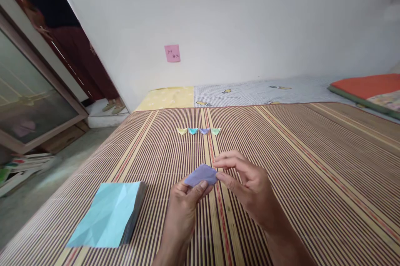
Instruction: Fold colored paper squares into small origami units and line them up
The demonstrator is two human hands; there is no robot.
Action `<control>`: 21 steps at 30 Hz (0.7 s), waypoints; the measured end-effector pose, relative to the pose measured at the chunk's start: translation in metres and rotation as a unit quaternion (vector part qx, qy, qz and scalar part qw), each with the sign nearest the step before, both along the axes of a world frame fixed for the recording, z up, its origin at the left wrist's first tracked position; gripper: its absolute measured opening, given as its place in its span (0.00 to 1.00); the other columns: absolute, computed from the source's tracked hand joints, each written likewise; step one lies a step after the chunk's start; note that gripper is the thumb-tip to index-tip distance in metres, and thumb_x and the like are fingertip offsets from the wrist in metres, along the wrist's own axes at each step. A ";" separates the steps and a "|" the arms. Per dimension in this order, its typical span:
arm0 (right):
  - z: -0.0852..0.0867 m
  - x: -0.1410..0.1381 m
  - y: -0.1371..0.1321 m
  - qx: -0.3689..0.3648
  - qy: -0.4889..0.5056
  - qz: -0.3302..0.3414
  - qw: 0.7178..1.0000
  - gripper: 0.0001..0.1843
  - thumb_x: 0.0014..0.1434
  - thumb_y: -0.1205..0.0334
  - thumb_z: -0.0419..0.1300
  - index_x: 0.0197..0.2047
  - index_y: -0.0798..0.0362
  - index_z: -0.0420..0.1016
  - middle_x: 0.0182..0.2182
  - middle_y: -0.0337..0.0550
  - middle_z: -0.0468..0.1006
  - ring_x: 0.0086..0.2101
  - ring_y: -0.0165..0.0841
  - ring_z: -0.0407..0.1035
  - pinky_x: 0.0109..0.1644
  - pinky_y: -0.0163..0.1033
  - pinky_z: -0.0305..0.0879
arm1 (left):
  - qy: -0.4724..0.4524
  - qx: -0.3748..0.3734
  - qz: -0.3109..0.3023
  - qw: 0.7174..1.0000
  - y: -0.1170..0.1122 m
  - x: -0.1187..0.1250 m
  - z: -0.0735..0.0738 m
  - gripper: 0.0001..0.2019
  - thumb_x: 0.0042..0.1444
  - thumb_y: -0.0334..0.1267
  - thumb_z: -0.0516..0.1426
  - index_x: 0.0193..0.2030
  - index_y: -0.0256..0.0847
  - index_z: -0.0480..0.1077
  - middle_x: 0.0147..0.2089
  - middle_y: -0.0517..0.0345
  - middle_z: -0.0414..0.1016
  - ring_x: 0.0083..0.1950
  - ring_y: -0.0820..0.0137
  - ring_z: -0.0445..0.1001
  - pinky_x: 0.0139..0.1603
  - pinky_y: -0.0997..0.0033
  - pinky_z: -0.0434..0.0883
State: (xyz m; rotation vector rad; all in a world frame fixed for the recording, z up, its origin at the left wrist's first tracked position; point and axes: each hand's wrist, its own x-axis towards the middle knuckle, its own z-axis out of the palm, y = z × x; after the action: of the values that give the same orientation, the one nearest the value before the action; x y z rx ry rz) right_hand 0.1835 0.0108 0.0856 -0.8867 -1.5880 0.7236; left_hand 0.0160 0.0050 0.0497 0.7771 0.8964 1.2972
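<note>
A small folded purple paper (201,175) is held just above the striped bamboo mat (312,166). My left hand (184,207) pinches its lower left edge between thumb and fingers. My right hand (246,187) pinches its right corner with thumb and fingertips, the other fingers curled above. Farther out on the mat lies a row of several small folded paper pieces (198,131) in yellow, teal, purple and green. A stack of paper sheets with a light blue creased sheet on top (108,214) lies to the left of my left hand.
A white wall carries a pink sticky note (172,53). Beyond the mat lie a yellow and checked sheet (237,93) and an orange cushion (368,87) at far right. A person's feet in sandals (113,107) stand at a doorway on the left, near a glass-fronted cabinet (28,91).
</note>
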 end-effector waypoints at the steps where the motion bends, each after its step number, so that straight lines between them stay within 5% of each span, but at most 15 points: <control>1: 0.000 -0.001 0.000 0.000 -0.003 0.005 1.000 0.07 0.64 0.65 0.64 0.45 0.46 0.82 0.46 0.44 0.79 0.50 0.40 0.73 0.58 0.48 0.68 | -0.001 0.006 -0.008 1.000 0.000 0.000 0.000 0.12 0.51 0.37 0.70 0.43 0.40 0.84 0.42 0.50 0.85 0.46 0.61 0.81 0.51 0.60 0.77; 13: 0.007 -0.004 0.000 0.002 -0.023 0.018 1.000 0.09 0.63 0.67 0.65 0.46 0.48 0.80 0.45 0.42 0.80 0.48 0.38 0.75 0.54 0.45 0.71 | 0.004 0.048 -0.045 0.998 -0.002 0.000 0.005 0.13 0.56 0.35 0.67 0.49 0.43 0.82 0.44 0.51 0.86 0.44 0.61 0.82 0.53 0.58 0.75; 21: 0.000 -0.005 0.001 0.027 -0.052 0.019 0.998 0.12 0.64 0.69 0.63 0.49 0.46 0.79 0.47 0.41 0.80 0.50 0.36 0.74 0.55 0.42 0.69 | -0.002 0.042 -0.036 0.998 -0.003 0.001 0.002 0.08 0.55 0.34 0.68 0.43 0.42 0.83 0.42 0.53 0.86 0.45 0.63 0.81 0.50 0.62 0.77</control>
State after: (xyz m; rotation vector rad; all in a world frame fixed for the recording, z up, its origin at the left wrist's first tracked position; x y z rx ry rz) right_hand 0.1786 0.0120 0.0855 -0.8697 -1.7133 0.6671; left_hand 0.0168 0.0018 0.0522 0.8644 0.8082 1.2784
